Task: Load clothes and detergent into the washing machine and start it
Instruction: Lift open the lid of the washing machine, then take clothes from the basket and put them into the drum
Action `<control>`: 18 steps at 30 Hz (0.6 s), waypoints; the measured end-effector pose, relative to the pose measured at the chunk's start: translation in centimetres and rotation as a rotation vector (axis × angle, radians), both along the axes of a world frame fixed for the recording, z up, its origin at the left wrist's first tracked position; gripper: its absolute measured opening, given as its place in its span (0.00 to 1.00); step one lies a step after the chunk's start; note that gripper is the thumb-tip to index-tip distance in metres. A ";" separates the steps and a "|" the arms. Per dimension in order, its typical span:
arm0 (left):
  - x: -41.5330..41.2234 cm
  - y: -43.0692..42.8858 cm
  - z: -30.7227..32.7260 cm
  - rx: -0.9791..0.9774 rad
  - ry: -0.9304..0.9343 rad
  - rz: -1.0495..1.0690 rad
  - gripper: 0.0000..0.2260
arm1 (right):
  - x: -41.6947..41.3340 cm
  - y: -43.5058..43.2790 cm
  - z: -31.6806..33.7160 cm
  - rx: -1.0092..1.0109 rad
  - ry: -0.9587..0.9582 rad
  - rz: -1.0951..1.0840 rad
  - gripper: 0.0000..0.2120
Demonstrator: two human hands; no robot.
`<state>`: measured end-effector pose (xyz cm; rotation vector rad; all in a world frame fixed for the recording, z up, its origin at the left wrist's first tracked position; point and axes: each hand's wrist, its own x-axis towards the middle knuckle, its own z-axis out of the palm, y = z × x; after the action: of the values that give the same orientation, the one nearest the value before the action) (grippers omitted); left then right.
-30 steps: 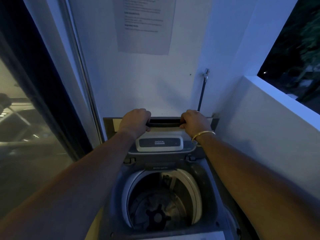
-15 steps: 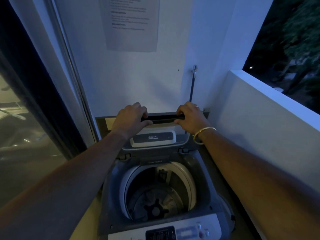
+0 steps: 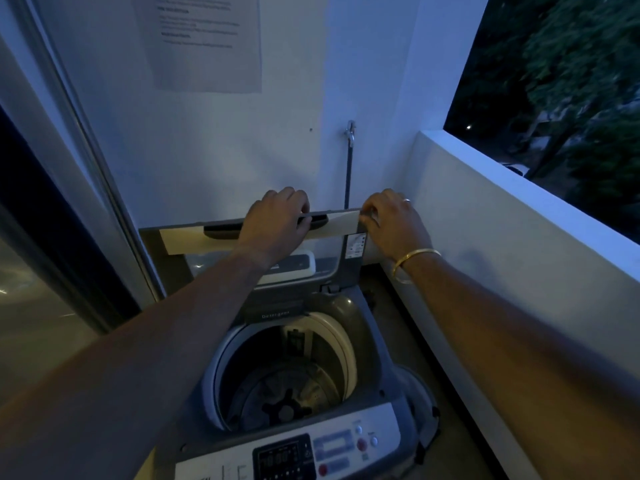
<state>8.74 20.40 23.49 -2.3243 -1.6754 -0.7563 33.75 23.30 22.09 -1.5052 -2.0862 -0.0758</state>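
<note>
A grey top-loading washing machine (image 3: 367, 337) stands below me with its lid (image 3: 180, 242) folded upright against the back wall. My left hand (image 3: 277, 223) grips the dark handle on the lid's top edge. My right hand (image 3: 391, 223), with a gold bangle at the wrist, holds the lid's right corner. The drum (image 3: 287, 382) is open and I see no clothes in it; the dark agitator shows at the bottom. A flap marked Detergent (image 3: 275, 315) sits at the drum's back rim. The control panel (image 3: 332, 448) with display and buttons lies nearest me.
A white wall with a taped paper notice (image 3: 207, 43) is behind the machine. A tap and hose (image 3: 349, 161) hang right of the lid. A low white parapet (image 3: 519, 216) closes the right side, with dark trees beyond. A sliding glass door (image 3: 41, 271) is at left.
The view has dropped and shifted, so the control panel now shows. My hands have moved right along the lid's top edge, the right one reaching its corner.
</note>
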 end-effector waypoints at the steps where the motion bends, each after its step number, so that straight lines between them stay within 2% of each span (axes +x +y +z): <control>1: 1.1 0.1 -0.1 -0.007 -0.012 -0.014 0.05 | 1.0 0.0 -0.1 -0.003 0.007 -0.011 0.07; 7: 10.8 1.5 -3.4 -0.149 -0.060 -0.089 0.05 | 8.9 0.2 -3.3 -0.121 0.002 -0.080 0.06; 13: 21.2 3.6 -12.4 -0.427 -0.053 -0.097 0.08 | 18.0 0.7 -11.1 -0.342 -0.048 -0.127 0.05; 18: 28.4 5.1 -21.7 -0.738 -0.096 -0.091 0.06 | 24.6 0.7 -20.2 -0.539 -0.031 -0.161 0.05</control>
<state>37.11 25.55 1.82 -2.8764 -2.1790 -0.2771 58.32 23.99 1.93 -1.9893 -2.1060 0.4382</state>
